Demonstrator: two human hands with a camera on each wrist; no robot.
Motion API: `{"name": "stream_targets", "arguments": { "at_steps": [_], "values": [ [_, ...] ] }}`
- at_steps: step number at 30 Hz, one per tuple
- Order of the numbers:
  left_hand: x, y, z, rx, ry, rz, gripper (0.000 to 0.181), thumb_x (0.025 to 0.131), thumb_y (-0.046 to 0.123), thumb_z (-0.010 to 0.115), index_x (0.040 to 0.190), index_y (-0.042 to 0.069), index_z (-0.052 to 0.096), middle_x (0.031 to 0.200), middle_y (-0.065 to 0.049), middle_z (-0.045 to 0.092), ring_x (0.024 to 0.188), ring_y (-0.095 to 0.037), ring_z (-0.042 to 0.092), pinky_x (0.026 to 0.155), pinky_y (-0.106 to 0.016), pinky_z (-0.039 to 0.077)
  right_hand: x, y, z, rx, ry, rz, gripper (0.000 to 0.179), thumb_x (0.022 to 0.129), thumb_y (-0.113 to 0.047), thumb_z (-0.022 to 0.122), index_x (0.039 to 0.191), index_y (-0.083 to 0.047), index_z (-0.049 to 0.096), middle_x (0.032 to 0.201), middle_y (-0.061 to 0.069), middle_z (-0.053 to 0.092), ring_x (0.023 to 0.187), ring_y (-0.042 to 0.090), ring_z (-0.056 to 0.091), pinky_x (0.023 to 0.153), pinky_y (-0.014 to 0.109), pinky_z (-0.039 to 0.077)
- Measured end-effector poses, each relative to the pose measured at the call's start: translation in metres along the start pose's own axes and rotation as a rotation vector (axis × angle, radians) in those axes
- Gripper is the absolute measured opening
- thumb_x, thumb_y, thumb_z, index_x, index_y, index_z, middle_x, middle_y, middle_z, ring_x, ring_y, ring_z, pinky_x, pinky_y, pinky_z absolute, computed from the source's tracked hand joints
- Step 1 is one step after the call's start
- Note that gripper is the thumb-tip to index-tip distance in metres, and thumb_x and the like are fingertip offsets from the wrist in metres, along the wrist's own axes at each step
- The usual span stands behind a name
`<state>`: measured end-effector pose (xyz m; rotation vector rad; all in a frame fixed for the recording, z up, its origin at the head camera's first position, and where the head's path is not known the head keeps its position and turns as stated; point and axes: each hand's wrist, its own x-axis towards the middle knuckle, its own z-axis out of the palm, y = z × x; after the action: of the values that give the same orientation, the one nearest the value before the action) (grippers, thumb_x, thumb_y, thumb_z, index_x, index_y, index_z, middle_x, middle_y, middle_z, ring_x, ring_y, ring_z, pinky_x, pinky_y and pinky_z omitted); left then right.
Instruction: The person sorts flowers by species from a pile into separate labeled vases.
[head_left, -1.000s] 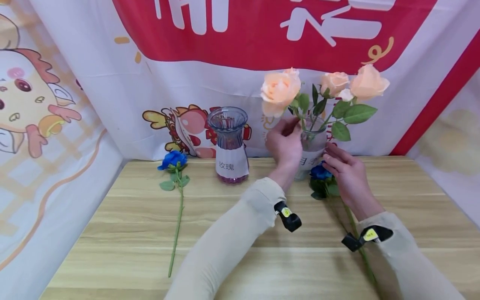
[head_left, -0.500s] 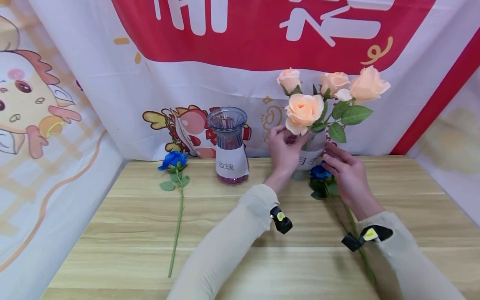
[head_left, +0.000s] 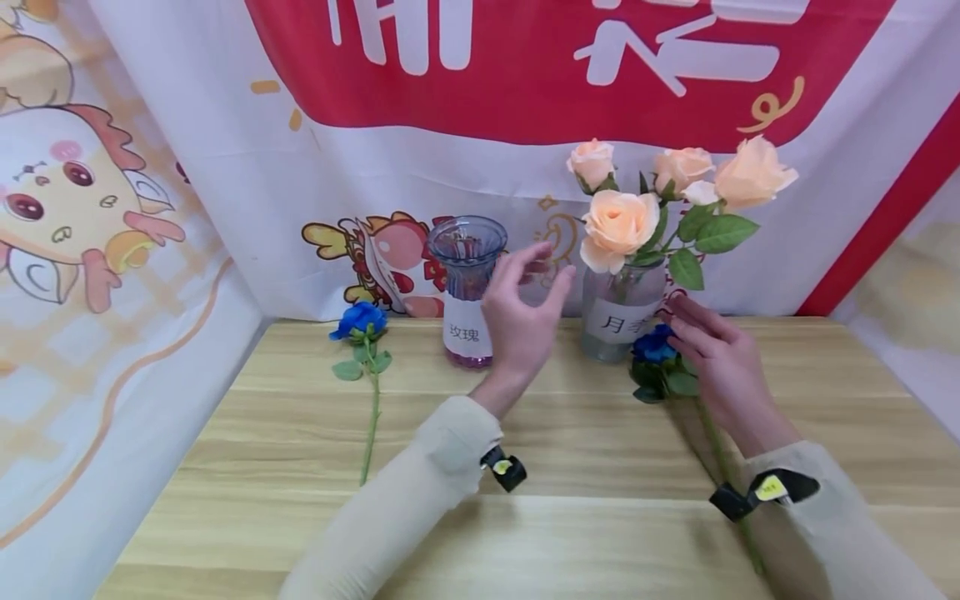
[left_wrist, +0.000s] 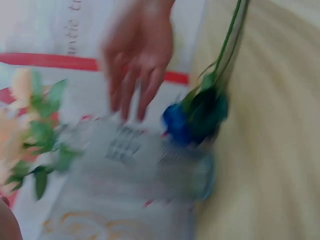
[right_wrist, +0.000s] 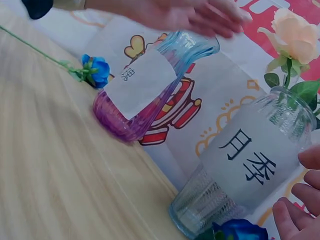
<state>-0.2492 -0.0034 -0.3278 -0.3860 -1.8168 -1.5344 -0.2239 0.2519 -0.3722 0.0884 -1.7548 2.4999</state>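
Observation:
My left hand (head_left: 521, 321) is in the air in front of the blue-purple glass vase (head_left: 468, 250), thumb and fingers spread, holding nothing. The clear glass vase (head_left: 603, 350) stands to its right with several peach roses (head_left: 618, 225) in it and a paper label on its front. My right hand (head_left: 723, 367) has its fingers extended at the clear vase's right side, above a blue rose (head_left: 654, 343) lying on the table. The right wrist view shows the fingertips (right_wrist: 295, 215) beside the vase label. The left wrist view is blurred.
Another blue rose (head_left: 362, 321) lies at the left of the wooden table (head_left: 570, 533), its stem toward me. A printed cloth (head_left: 375, 167) hangs right behind the vases, and another cloth (head_left: 165, 333) borders the left side.
My left hand has let go of the front peach rose and drawn back left to the blue-purple vase. That rose swung right and sits lower. My right hand stayed by the clear vase.

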Motion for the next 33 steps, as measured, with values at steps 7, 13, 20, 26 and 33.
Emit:
{"name": "stream_targets", "arguments": {
  "at_steps": [7, 13, 20, 26, 33],
  "values": [
    [0.033, -0.006, -0.066, 0.125, 0.047, 0.157, 0.054, 0.094, 0.031, 0.081, 0.143, 0.012, 0.066, 0.145, -0.003, 0.068, 0.139, -0.012, 0.058, 0.120, -0.034, 0.046, -0.015, -0.008, -0.021, 0.152, 0.011, -0.024, 0.034, 0.102, 0.004, 0.064, 0.129, -0.012, 0.076, 0.123, -0.003, 0.080, 0.108, 0.007, 0.078, 0.089, 0.022, 0.063],
    [0.051, -0.027, -0.096, 0.123, -0.021, -0.022, 0.070, 0.095, 0.037, 0.079, 0.157, 0.021, 0.053, 0.162, 0.008, 0.054, 0.153, -0.008, 0.043, 0.129, -0.049, 0.037, -0.027, -0.018, -0.041, 0.226, 0.016, -0.008, 0.033, 0.103, 0.007, 0.059, 0.124, -0.011, 0.077, 0.118, 0.006, 0.082, 0.104, 0.016, 0.081, 0.085, 0.028, 0.066],
    [0.057, -0.044, -0.098, 0.032, -0.093, -0.175, 0.076, 0.095, 0.038, 0.080, 0.161, 0.023, 0.046, 0.166, 0.008, 0.049, 0.153, -0.017, 0.045, 0.130, -0.052, 0.036, -0.040, -0.016, -0.059, 0.168, 0.080, 0.073, 0.032, 0.102, 0.007, 0.061, 0.119, -0.014, 0.079, 0.111, 0.003, 0.083, 0.098, 0.015, 0.082, 0.081, 0.029, 0.067],
    [0.056, -0.048, -0.093, -0.006, -0.073, -0.213, 0.077, 0.094, 0.041, 0.081, 0.161, 0.023, 0.048, 0.164, 0.009, 0.051, 0.150, -0.018, 0.051, 0.126, -0.042, 0.042, -0.046, -0.008, -0.072, 0.116, 0.108, 0.156, 0.033, 0.101, 0.008, 0.062, 0.111, -0.016, 0.082, 0.105, 0.001, 0.084, 0.094, 0.013, 0.082, 0.080, 0.028, 0.066],
    [0.055, -0.055, -0.088, -0.041, -0.076, -0.222, 0.075, 0.095, 0.040, 0.080, 0.161, 0.024, 0.047, 0.165, 0.008, 0.049, 0.151, -0.017, 0.050, 0.125, -0.038, 0.045, -0.049, 0.003, -0.084, -0.153, 0.119, 0.333, 0.032, 0.094, -0.003, 0.079, 0.105, -0.033, 0.079, 0.102, -0.011, 0.083, 0.095, 0.006, 0.080, 0.084, 0.024, 0.065]
  ]
}}
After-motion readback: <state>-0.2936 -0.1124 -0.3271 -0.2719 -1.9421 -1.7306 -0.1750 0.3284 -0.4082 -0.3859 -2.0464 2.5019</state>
